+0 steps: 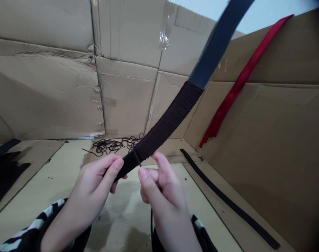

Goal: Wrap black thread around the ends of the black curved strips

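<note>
Now L hand (92, 187) grips wrapped black strip (164, 122), R hand (161, 196) pinches cord (137, 157).

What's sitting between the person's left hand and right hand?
In the head view, the end of a black strap and a thin strand of dark cord lie between the left hand and the right hand.

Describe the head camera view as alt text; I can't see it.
Two bare hands work at a long black strip wrapped in dark brown cord: the left hand grips it, the right hand pinches the cord's end. Loose cord lies tangled beyond on cardboard.
</note>
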Demonstrator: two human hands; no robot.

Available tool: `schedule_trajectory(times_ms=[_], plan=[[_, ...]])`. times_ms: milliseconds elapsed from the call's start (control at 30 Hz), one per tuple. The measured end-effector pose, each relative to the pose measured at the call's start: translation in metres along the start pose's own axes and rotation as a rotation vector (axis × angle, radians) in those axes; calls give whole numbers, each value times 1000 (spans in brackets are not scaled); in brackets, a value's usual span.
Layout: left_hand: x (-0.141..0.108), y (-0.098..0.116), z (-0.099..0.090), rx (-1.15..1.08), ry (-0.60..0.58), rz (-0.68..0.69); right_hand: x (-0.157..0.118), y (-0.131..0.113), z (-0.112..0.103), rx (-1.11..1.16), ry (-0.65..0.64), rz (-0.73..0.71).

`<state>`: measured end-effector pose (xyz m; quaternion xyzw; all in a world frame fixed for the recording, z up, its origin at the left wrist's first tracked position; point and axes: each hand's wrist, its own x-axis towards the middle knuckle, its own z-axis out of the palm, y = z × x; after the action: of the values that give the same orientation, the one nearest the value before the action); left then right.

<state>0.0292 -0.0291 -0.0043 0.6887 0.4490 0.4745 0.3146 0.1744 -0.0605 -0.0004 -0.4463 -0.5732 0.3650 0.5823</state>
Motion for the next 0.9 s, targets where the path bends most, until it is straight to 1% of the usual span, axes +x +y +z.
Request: schedule_trajectory(times_ms=[67, 100, 200, 267, 333, 433, 500, 567, 633, 700, 733, 767, 800, 833, 900], plan=[[-3, 1, -1, 11, 36, 7, -4, 0, 1, -32, 60, -36], [-4, 2, -1, -10, 24, -5, -5, 0, 1, -49, 60, -56], [-5, 6, -3, -135, -94, -87, -2, 0, -3, -90, 2, -139], [-4, 8, -5, -228, -180, -167, 2, -1, -8, -133, -36, -217], [-3, 7, -6, -316, -244, -256, 4, -2, -11, -158, -50, -258], [-4, 6, -7, -442, -301, -350, 7, -1, -14, -119, -75, -247], [-6, 5, -6, -524, -310, -421, 10, 2, -15, -78, -124, -213], [-7, 3, -2, -610, -326, -492, 15, 5, -14, -11, -177, -145], [-7, 1, 4, -723, -378, -534, 20, 9, -14, 89, -206, -70], [-5, -2, 11, -874, -477, -536, 25, 13, -13, 156, -197, -28], [-4, -4, 14, -917, -518, -518, 28, 14, -12, 167, -186, -21], [-3, -6, 17, -906, -542, -487, 29, 15, -12, 164, -170, -26], [-2, -7, 19, -839, -539, -446, 31, 15, -11, 152, -147, -37], [-2, -8, 21, -726, -508, -393, 32, 16, -11, 137, -121, -47], [-2, -9, 24, -430, -375, -264, 33, 16, -10, 108, -54, -69]])
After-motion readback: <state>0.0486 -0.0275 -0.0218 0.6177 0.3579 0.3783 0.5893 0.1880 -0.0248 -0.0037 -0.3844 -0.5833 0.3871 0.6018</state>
